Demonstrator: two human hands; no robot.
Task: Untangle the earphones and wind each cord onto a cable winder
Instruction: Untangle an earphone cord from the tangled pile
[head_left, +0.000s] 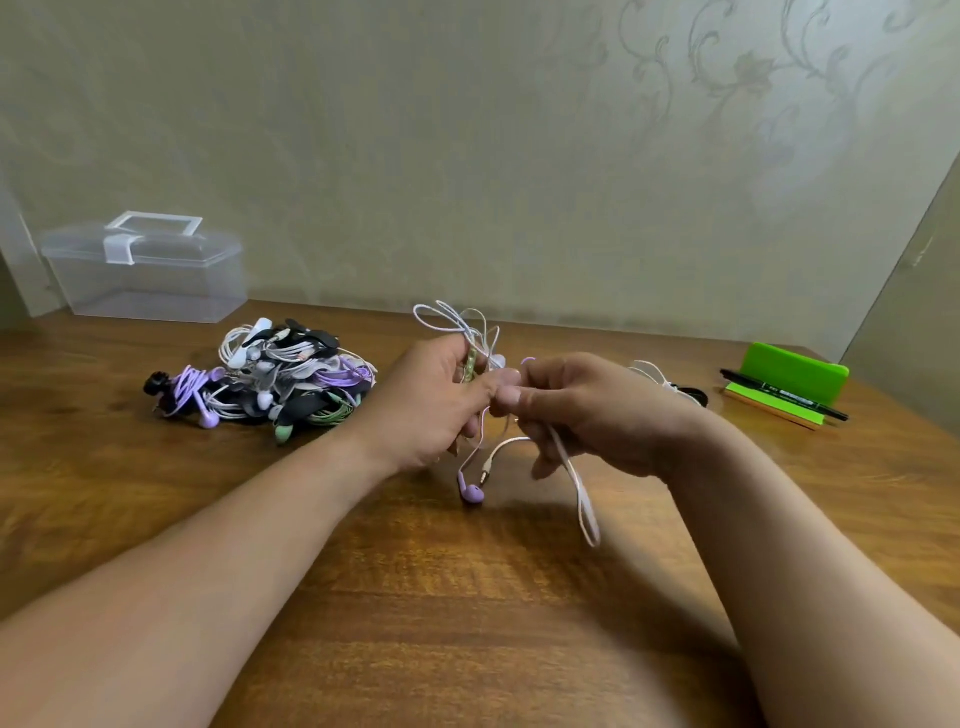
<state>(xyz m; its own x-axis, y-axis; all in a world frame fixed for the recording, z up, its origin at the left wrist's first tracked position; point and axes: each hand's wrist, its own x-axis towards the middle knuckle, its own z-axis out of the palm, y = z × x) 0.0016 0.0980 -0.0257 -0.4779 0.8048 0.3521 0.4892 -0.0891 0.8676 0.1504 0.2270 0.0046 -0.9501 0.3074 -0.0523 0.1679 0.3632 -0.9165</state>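
Pale patterned wallpaper (467, 130) backs a brown wooden table (467, 597) with a strong grain, which meets the wall along its far edge. Above the table's middle, the left hand (431, 405) curls round a bunch of light earphone cord (452, 317), whose loops stick up past the fingers. The right hand (597, 415) touches it thumb to thumb and pinches a strand of the same cord, which trails down towards the table in a long loop. Below the hands hang a purple earbud (470, 491) and a jack plug (485, 474), just over the wood.

To the left lies a tangled pile of earphones (270, 374), white, black, purple and green. Behind it, against the wall, stands a clear plastic box (150, 275) with its lid on. Far right sit a green holder (789, 371) and a black pen (784, 397).
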